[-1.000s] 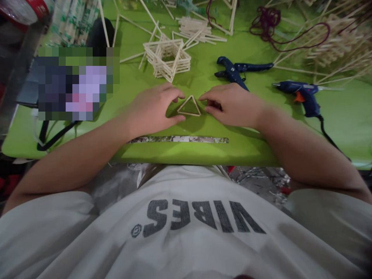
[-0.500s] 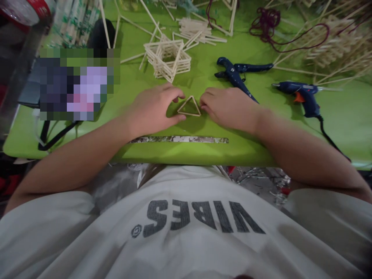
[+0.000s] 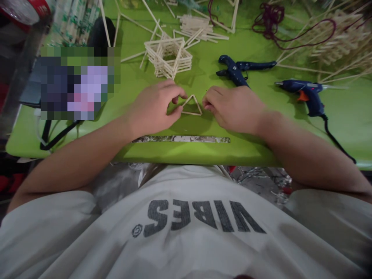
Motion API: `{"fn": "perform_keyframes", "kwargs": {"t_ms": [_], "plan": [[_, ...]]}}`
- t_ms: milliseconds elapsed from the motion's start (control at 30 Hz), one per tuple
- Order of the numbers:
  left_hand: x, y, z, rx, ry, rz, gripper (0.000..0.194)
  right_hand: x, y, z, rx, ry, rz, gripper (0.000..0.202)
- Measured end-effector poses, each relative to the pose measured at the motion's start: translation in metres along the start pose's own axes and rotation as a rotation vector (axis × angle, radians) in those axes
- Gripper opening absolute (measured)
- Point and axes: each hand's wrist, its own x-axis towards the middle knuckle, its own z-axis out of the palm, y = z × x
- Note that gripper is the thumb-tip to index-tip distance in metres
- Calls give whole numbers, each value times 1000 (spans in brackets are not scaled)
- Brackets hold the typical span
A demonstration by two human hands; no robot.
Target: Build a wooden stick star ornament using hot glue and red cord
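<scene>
A small triangle of thin wooden sticks (image 3: 197,104) lies on the green table between my hands. My left hand (image 3: 155,106) curves around its left corner, thumb and forefinger apart. The thumb tip covers that corner and seems to touch it. To the right, my right hand (image 3: 232,108) rests with its fingers curled together, a small gap from the triangle. Whatever those fingers may hold is hidden. Just beyond my left hand sits a star-shaped stack of glued sticks (image 3: 168,58). A worn flat strip (image 3: 186,138) lies between my forearms.
Blue cutting pliers (image 3: 234,69) lie behind my right hand, and a blue glue gun (image 3: 308,93) with a cord is farther right. Loose sticks (image 3: 194,27), dark red string (image 3: 269,19) and a stick lattice (image 3: 337,42) are at the back. A pixelated patch covers something at left.
My left thumb has moved in over the triangle's left corner. My right hand sits slightly farther from the triangle. The whole view has shifted a little.
</scene>
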Motion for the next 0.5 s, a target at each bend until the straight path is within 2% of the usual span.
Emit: {"fn": "perform_keyframes", "kwargs": {"t_ms": [267,367,500], "plan": [[0,-10,19,-82,231,126,30,-5,8,1,27,82,-38,27],[0,-12,23,-119,273,176,28,-8,6,0,2,131,-93,27],[2,-9,24,-210,259,247,27,-11,-2,-3,-41,183,-137,35]]}}
